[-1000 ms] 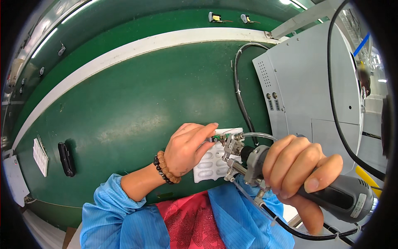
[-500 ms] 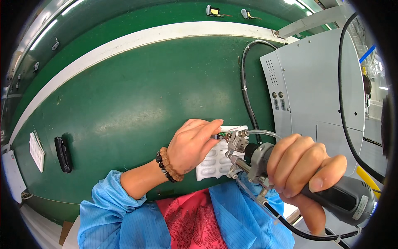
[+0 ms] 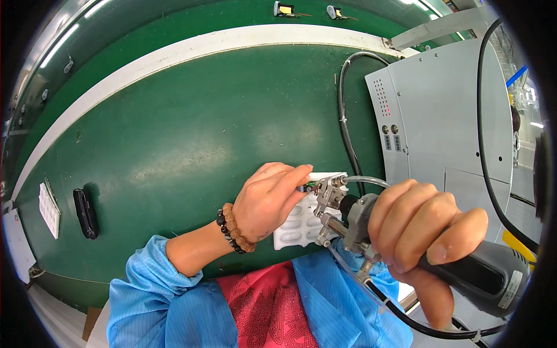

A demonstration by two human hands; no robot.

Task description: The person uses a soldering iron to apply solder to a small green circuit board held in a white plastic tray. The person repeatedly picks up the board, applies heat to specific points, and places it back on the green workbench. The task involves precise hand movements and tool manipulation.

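Observation:
In my right hand (image 3: 426, 232) is a dark grey power screwdriver (image 3: 473, 278), my fingers wrapped round its body. Its metal nose, fitted with air tubes (image 3: 371, 180), points left and meets a small part with a green circuit board (image 3: 312, 185). That part is pinched between the thumb and fingers of my left hand (image 3: 270, 197), which hide most of it. Whether the bit touches a screw cannot be made out. Beneath both lies a white moulded tray (image 3: 290, 238) with oval hollows, partly covered by my hand and the tool.
A grey machine cabinet (image 3: 444, 116) with a small lit red light stands at the right; a black cable (image 3: 342, 110) runs beside it. On the left lie a black case (image 3: 86, 214) and a white tray (image 3: 50, 211). Beyond the white rail (image 3: 232, 39), small assemblies (image 3: 284, 10) sit on a green strip.
A red light has come on in the cabinet's panel. The small assemblies beyond the rail have shifted left. The screwdriver's nose has moved very slightly left and up, and both hands keep their grip.

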